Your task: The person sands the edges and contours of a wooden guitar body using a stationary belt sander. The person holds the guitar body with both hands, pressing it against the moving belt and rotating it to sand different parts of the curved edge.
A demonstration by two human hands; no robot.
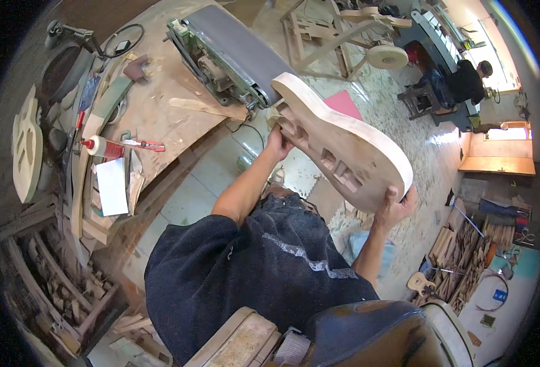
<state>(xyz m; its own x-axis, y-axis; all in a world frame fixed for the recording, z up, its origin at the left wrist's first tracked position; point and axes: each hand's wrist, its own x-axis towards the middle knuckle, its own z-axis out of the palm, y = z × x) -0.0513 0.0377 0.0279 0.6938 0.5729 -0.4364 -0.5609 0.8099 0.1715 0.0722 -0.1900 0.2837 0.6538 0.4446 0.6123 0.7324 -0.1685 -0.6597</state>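
Note:
I hold a pale wooden guitar body (349, 147) up in front of me, tilted so its routed cavities face me. My left hand (278, 144) is closed around its far left end, and my right hand (397, 207) grips the rounded right end, thumb on the face. The fingers of both hands are partly hidden behind the wood. Just beyond the left end is a belt sander (236, 52) with a wide grey belt. The body overlaps the sander's near end; whether they touch I cannot tell.
On the workbench (166, 131) at left are a glue bottle (103, 147), a red clamp (144, 145) and a white sheet (111, 186). Another guitar body (28, 145) hangs at far left. A seated person (459, 85) works at far right. Scrap wood (459, 257) lies stacked at lower right.

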